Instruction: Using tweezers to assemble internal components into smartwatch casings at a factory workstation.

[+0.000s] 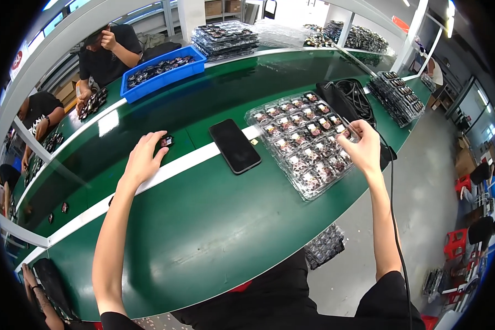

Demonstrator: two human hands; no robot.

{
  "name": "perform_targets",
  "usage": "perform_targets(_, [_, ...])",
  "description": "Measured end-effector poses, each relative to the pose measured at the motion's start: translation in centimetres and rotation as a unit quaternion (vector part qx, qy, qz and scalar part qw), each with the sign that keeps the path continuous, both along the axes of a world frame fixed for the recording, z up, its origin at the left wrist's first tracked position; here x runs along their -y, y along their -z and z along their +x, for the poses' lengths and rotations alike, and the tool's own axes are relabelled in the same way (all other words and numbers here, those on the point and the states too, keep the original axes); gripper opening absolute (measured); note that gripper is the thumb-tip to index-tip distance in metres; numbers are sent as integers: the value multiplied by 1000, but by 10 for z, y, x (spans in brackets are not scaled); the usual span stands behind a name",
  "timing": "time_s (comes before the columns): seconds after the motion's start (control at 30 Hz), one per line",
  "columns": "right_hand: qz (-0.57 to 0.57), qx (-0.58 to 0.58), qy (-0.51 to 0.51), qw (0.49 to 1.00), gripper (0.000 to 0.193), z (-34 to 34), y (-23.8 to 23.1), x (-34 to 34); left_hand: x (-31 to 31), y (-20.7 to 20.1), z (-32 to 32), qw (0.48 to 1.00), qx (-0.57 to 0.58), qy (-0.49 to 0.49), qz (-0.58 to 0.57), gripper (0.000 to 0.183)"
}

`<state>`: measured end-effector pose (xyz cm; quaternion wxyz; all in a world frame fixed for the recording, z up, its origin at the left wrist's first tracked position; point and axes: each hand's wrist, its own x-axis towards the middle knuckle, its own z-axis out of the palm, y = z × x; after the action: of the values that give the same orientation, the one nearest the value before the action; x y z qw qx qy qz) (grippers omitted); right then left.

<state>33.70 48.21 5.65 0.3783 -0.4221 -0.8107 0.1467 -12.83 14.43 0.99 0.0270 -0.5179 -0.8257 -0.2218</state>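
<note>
Your left hand point(143, 158) sits at 11 o'clock on green worktop point(203, 220); thumb and fingertips flank small dark part point(168, 141), at hand's 2 o'clock. Whether grip is clamped, cannot tell. Your right hand point(364, 146), at 1 o'clock, meets 3 o'clock side of clear tray point(310, 194); pinch or loose grip, cannot tell. Black phone point(235, 147) lies between, 12 o'clock. Step looks like part handling; next move calls for light fingertip control.
</note>
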Motion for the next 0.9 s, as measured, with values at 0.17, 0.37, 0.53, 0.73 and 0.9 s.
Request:
perform_targets(0.17, [-16, 34, 56, 998, 44, 22, 8, -34, -8, 4, -2, 999, -9, 21, 42, 44])
perform_targets(0.37, [3, 44, 56, 997, 54, 27, 8, -33, 22, -14, 49, 996, 12, 68, 51, 47])
perform_targets(0.53, [-97, -99, -118, 983, 26, -4, -5, 5, 91, -18, 114, 989, -24, 143, 14, 50])
perform_targets(0.73, [-190, -106, -335, 917, 14, -82, -4, 134, 115, -15, 152, 999, 28, 43, -2, 83])
perform_targets(0.9, [-123, -48, -489, 862, 15, -153, -2, 214, 128, -4, 142, 996, 30, 68, 54, 71])
